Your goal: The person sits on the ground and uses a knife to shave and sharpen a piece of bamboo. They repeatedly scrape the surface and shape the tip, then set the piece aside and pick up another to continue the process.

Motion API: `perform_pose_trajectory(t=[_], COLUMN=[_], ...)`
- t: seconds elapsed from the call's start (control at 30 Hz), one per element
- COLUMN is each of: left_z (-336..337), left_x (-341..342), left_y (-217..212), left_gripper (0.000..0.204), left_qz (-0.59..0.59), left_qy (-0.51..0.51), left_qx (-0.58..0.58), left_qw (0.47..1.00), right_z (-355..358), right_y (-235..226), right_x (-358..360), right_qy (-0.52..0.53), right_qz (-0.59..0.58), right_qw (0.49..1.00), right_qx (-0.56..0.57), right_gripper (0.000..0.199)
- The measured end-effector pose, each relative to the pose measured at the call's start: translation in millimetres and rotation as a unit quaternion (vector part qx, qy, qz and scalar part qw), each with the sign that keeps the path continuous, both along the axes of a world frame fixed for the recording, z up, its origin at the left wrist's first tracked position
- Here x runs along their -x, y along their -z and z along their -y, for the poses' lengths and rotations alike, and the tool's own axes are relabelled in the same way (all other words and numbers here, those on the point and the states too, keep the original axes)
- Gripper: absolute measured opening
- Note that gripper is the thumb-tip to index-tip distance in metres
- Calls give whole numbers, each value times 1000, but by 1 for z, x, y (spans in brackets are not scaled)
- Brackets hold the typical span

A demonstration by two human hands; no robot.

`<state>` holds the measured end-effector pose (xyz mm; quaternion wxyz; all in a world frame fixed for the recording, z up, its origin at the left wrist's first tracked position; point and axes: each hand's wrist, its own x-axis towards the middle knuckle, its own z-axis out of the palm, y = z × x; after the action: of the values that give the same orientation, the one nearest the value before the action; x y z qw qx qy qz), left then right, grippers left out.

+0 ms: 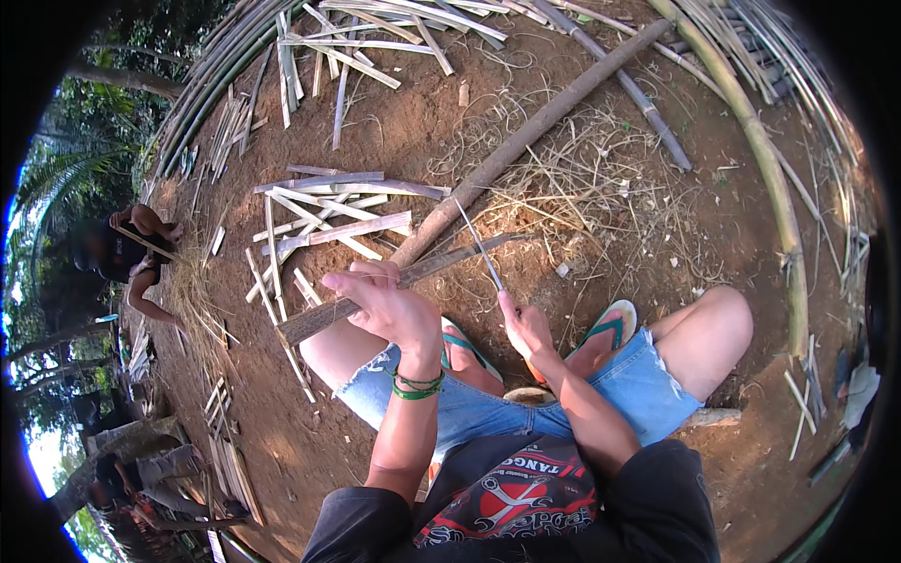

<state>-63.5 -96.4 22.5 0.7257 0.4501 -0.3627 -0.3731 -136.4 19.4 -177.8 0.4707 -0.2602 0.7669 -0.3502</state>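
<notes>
My left hand (383, 305) is closed around a brown split bamboo slat (314, 324), which slants up to the right and tapers to a thin point. Its broad end sticks out to the left of the hand, above my left knee. In my right hand (527, 330) is a knife with a long narrow blade (481, 246), seen almost edge-on and pointing forward and left. The blade crosses the thin part of the slat in this view; whether the two touch, I cannot tell. Both hands are above my lap, between my bent knees.
A long brown pole (540, 127) runs diagonally ahead, beside scattered shavings (601, 178). Split bamboo slats (343, 223) lie piled at front left, with more (366, 42) beyond. A green bamboo pole (751, 127) lies right. Other people (141, 249) are at the far left.
</notes>
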Motion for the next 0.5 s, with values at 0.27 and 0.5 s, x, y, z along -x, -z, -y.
perform_pose_trajectory(t=[0.27,0.5], left_z=[2,12], left_x=[-5,-20], left_y=[4,17], left_gripper=[50,69], left_qz=[-4,7], left_qy=[134,313], left_qx=[45,240], left_qw=[990,919], right_z=[1,8], right_y=[-12,-37], right_x=[2,0], right_qy=[8,58], right_qz=[27,226], right_qw=[998,964], right_qx=[62,129], right_gripper=[76,55])
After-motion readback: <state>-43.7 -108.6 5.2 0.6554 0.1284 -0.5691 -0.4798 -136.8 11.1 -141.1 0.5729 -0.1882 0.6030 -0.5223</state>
